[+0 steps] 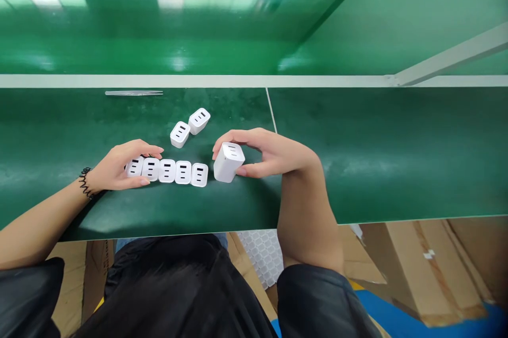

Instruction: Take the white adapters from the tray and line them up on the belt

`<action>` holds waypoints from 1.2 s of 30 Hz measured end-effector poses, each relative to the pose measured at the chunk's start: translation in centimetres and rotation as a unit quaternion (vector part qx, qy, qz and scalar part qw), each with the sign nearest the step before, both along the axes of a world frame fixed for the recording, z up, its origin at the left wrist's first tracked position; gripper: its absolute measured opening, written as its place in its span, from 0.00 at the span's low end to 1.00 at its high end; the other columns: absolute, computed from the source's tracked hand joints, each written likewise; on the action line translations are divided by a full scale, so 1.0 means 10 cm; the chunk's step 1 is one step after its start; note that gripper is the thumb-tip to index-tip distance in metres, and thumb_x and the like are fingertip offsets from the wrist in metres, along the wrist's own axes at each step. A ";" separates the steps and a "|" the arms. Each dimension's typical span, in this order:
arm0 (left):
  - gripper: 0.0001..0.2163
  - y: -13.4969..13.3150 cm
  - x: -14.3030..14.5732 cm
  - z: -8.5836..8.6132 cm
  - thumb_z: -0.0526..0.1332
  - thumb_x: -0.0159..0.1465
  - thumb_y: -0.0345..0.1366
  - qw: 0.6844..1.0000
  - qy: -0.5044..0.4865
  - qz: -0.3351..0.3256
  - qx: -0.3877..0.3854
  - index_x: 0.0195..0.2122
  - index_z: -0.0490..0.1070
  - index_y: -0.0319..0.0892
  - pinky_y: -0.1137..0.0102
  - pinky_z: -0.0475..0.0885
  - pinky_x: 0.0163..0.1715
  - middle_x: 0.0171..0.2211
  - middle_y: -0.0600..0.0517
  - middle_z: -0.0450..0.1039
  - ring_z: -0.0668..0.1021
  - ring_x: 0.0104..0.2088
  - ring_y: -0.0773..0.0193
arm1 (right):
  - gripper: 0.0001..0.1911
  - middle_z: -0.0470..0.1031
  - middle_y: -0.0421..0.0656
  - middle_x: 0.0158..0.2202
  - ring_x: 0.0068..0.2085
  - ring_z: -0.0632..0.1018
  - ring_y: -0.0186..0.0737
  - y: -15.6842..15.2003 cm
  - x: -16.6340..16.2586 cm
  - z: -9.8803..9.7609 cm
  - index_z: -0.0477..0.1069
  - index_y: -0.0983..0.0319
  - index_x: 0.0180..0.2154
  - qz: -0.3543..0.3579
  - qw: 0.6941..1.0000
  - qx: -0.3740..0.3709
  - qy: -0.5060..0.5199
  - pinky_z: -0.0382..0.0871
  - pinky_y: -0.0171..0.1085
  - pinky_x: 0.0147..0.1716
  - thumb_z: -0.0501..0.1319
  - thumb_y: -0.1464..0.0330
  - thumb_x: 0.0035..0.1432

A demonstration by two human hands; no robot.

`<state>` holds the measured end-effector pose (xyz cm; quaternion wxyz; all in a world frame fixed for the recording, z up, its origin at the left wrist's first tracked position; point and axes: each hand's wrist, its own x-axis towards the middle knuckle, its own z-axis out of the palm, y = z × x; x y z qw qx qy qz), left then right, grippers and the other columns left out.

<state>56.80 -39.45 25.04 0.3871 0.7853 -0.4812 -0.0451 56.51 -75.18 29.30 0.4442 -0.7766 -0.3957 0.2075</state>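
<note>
On the green table a row of several white USB charger blocks (167, 171) stands side by side, port faces up. My left hand (123, 165) is closed around the row's left end, thumb on the near side and fingers on the far side. Just right of the row, my right hand (270, 153) grips another white USB charger (227, 166) between thumb and fingers. That charger is tilted, with its ports up and a side facing me, and a small gap parts it from the row. Two more chargers, a nearer one (180, 134) and a farther one (199, 120), stand behind the row.
Metal tweezers (134, 93) lie at the back left, by the pale shelf rail (198, 81) that runs across the table (377, 158). Below the front edge, cardboard boxes (420, 269) stand at right and a box with clear plastic trays (262, 253) at centre.
</note>
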 end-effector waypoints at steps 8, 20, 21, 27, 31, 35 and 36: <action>0.22 0.00 0.01 -0.01 0.61 0.66 0.49 1.000 -0.008 -0.003 -0.006 0.57 0.67 0.42 0.68 0.75 0.40 0.44 0.43 0.78 0.80 0.42 0.57 | 0.17 0.78 0.43 0.44 0.43 0.78 0.38 -0.01 -0.01 0.00 0.70 0.60 0.48 0.005 1.000 0.004 0.014 0.71 0.38 0.45 0.63 0.61 0.58; 0.22 0.00 0.01 -0.03 0.61 0.66 0.48 1.000 -0.006 -0.008 -0.010 0.56 0.67 0.42 0.66 0.76 0.39 0.44 0.43 0.78 0.80 0.42 0.57 | 0.14 0.76 0.40 0.36 0.36 0.75 0.36 0.00 -0.01 0.02 0.69 0.60 0.42 0.000 1.000 -0.012 0.017 0.69 0.34 0.37 0.64 0.59 0.56; 0.22 0.00 0.01 -0.02 0.61 0.66 0.48 1.000 -0.006 -0.009 -0.010 0.57 0.67 0.43 0.66 0.76 0.39 0.44 0.43 0.78 0.80 0.42 0.57 | 0.14 0.76 0.40 0.36 0.35 0.75 0.36 0.00 -0.01 0.02 0.69 0.60 0.41 -0.001 1.000 -0.014 0.018 0.69 0.34 0.37 0.64 0.59 0.56; 0.22 0.01 0.01 -0.02 0.61 0.65 0.48 1.000 -0.003 -0.003 -0.003 0.57 0.67 0.42 0.66 0.76 0.40 0.44 0.43 0.78 0.80 0.43 0.56 | 0.13 0.76 0.39 0.35 0.34 0.75 0.35 0.01 -0.01 0.02 0.69 0.60 0.40 -0.003 1.000 -0.023 0.019 0.68 0.34 0.35 0.64 0.60 0.55; 0.23 0.00 0.01 0.00 0.61 0.65 0.48 1.000 -0.007 -0.006 -0.002 0.58 0.66 0.43 0.66 0.76 0.39 0.43 0.43 0.78 0.80 0.42 0.56 | 0.13 0.76 0.39 0.35 0.34 0.75 0.36 0.01 -0.01 0.01 0.69 0.59 0.39 -0.004 0.999 -0.025 0.020 0.68 0.34 0.35 0.64 0.61 0.54; 0.22 -0.01 0.01 0.00 0.61 0.66 0.48 1.000 -0.008 -0.006 -0.005 0.58 0.66 0.43 0.66 0.76 0.38 0.43 0.43 0.78 0.80 0.41 0.57 | 0.12 0.76 0.39 0.34 0.33 0.75 0.36 0.02 -0.02 0.03 0.68 0.59 0.38 -0.008 0.999 -0.026 0.022 0.68 0.34 0.34 0.65 0.62 0.53; 0.22 -0.01 0.01 0.00 0.61 0.66 0.48 1.000 -0.007 -0.005 -0.005 0.57 0.67 0.43 0.66 0.76 0.38 0.43 0.43 0.78 0.80 0.41 0.57 | 0.12 0.76 0.38 0.34 0.33 0.75 0.36 0.02 -0.02 0.03 0.68 0.59 0.38 -0.008 0.999 -0.028 0.023 0.68 0.34 0.34 0.65 0.62 0.52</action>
